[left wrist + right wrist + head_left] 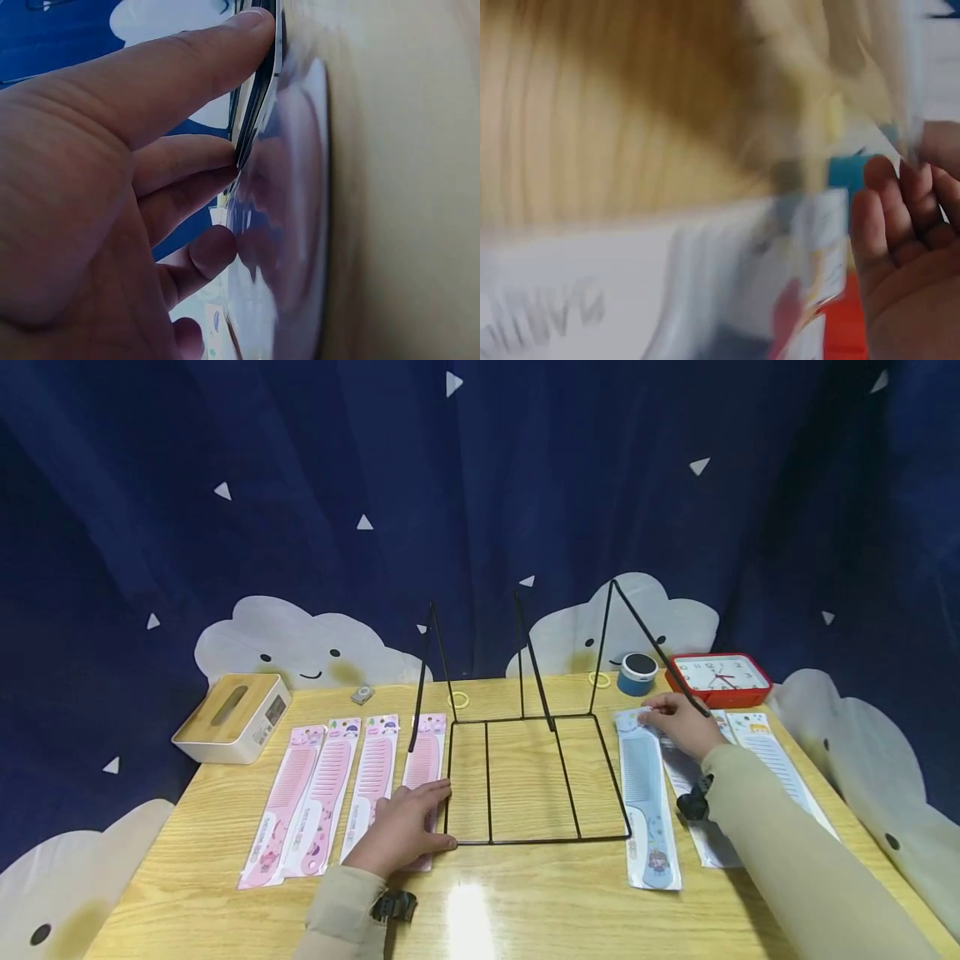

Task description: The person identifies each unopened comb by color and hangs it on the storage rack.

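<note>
In the head view my right hand (pixel 678 722) pinches the top of a blue comb in a clear packet (pixel 647 802), right of a black wire rack (pixel 525 842). The right wrist view shows fingertips (pixel 881 172) at the packet's blurred edge. My left hand (pixel 405 827) rests against the rack's left side, its thumb at the front corner and its fingertips on the side wire. Under that hand lies a pink packaged comb (pixel 425 760). The left wrist view shows the left thumb (pixel 225 45) and fingers extended against the dark wire, above the shiny packet (pixel 289 202).
Several more pink comb packets (pixel 288 802) lie at left, beside a tissue box (pixel 232 718). More blue comb packets (pixel 780 760) lie under and beyond my right forearm. A blue-and-black cylinder (pixel 637 675) and a red clock (pixel 720 681) stand at the back right. Rack wires rise high.
</note>
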Motion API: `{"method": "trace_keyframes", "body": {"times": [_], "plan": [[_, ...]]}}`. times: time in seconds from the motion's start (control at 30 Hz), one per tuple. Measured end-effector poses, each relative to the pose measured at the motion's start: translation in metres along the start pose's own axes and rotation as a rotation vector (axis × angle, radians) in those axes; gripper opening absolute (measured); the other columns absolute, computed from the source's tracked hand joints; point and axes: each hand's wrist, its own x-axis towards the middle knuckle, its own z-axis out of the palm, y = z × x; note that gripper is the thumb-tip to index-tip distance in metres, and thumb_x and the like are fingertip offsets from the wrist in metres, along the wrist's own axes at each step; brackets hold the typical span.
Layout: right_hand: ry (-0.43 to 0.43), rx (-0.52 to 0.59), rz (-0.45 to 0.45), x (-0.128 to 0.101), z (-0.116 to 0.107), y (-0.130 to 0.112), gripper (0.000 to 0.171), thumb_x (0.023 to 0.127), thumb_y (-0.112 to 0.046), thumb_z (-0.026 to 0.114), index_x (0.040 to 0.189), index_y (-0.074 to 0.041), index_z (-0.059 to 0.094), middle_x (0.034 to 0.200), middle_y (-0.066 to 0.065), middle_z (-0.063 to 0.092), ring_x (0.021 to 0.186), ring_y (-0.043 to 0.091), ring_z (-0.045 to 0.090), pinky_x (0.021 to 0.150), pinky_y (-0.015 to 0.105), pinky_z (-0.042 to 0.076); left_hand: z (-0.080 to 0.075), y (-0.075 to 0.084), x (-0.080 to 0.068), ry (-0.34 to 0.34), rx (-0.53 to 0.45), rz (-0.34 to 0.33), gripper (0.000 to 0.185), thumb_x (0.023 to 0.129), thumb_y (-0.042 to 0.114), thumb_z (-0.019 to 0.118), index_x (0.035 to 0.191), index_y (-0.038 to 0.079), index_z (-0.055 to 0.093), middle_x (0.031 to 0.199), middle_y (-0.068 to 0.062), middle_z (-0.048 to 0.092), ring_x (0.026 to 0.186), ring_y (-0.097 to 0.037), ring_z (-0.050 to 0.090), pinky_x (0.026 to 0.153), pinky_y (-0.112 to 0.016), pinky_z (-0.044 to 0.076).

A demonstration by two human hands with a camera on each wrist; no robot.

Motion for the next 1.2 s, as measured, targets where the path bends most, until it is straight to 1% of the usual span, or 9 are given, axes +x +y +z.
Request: {"method": "trace_keyframes", "body": {"times": [0.13,0.3,0.37,0.47,0.67,0.7,0.8,1.0,1.2], "plan": [[0.08,0.162,-0.016,-0.019,-0.004,-0.026,0.039,0.096,-0.039,0.068,0.117,-0.006,0.068,0.106,0.007,0.071,0.089,0.014,0.06,0.074,0.026,0.05,-0.001,0.001,0.0,0.005,0.004,-0.002,0.077,0.074,0.037,0.088,0.14,0.01,0.059,0.151,0.001,0.051,0.107,-0.021,0.05,0.078,-0.043,0.032],[0.078,0.343,-0.072,-0.049,-0.009,-0.072,0.038,0.097,-0.04,0.067,0.113,-0.006,0.063,0.106,-0.002,0.068,0.093,0.01,0.061,0.075,0.025,0.054,-0.002,0.001,0.0,0.014,0.002,-0.003,0.077,0.073,0.036,0.089,0.139,0.009,0.06,0.15,0.001,0.052,0.107,-0.021,0.051,0.078,-0.042,0.032],[0.082,0.376,-0.137,-0.064,-0.01,-0.091,0.034,0.097,-0.035,0.068,0.109,-0.004,0.062,0.105,-0.003,0.068,0.091,0.011,0.062,0.073,0.026,0.056,-0.002,0.002,0.0,0.013,-0.002,-0.003,0.077,0.073,0.035,0.089,0.139,0.009,0.06,0.15,0.001,0.052,0.107,-0.021,0.051,0.077,-0.042,0.032],[0.09,0.401,-0.28,-0.088,-0.01,-0.121,0.024,0.097,-0.024,0.069,0.106,-0.003,0.063,0.097,-0.002,0.07,0.081,0.012,0.065,0.069,0.027,0.057,-0.003,0.002,-0.001,0.01,-0.007,-0.004,0.077,0.073,0.035,0.089,0.139,0.009,0.06,0.15,0.001,0.052,0.107,-0.021,0.051,0.077,-0.042,0.031],[0.008,0.512,-0.543,-0.131,-0.008,-0.172,0.005,0.094,-0.002,0.069,0.098,0.001,0.066,0.091,0.007,0.07,0.069,0.014,0.064,0.063,0.027,0.056,-0.002,0.001,-0.002,0.009,-0.006,-0.011,0.077,0.073,0.036,0.089,0.139,0.009,0.06,0.15,0.002,0.051,0.104,-0.019,0.05,0.078,-0.043,0.031],[0.004,0.516,-0.582,-0.136,-0.007,-0.178,0.004,0.093,0.001,0.069,0.096,0.0,0.068,0.091,0.009,0.069,0.067,0.014,0.064,0.062,0.026,0.056,-0.002,0.001,-0.001,0.011,-0.004,-0.009,0.076,0.073,0.036,0.089,0.139,0.009,0.06,0.15,0.002,0.052,0.102,-0.018,0.05,0.078,-0.042,0.031],[-0.007,0.538,-0.672,-0.151,-0.006,-0.191,0.011,0.089,0.008,0.07,0.094,-0.003,0.069,0.092,0.011,0.068,0.067,0.014,0.063,0.06,0.024,0.054,0.0,0.002,-0.001,0.017,0.004,-0.002,0.076,0.073,0.035,0.089,0.138,0.01,0.061,0.15,0.002,0.052,0.096,-0.016,0.048,0.076,-0.041,0.031],[-0.012,0.623,-0.784,-0.165,-0.004,-0.208,0.023,0.084,0.019,0.068,0.093,-0.003,0.068,0.091,0.011,0.067,0.076,0.016,0.062,0.059,0.023,0.051,0.001,0.002,0.0,0.024,0.016,0.004,0.076,0.072,0.035,0.09,0.138,0.009,0.061,0.149,0.001,0.053,0.096,-0.017,0.048,0.076,-0.04,0.032],[0.025,0.615,-0.793,-0.161,-0.002,-0.213,0.021,0.084,0.017,0.068,0.091,-0.003,0.068,0.091,0.011,0.068,0.077,0.015,0.062,0.059,0.023,0.05,0.001,0.002,-0.001,0.009,0.001,0.007,0.077,0.073,0.035,0.089,0.139,0.009,0.06,0.15,0.001,0.052,0.096,-0.016,0.047,0.076,-0.04,0.031]]}}
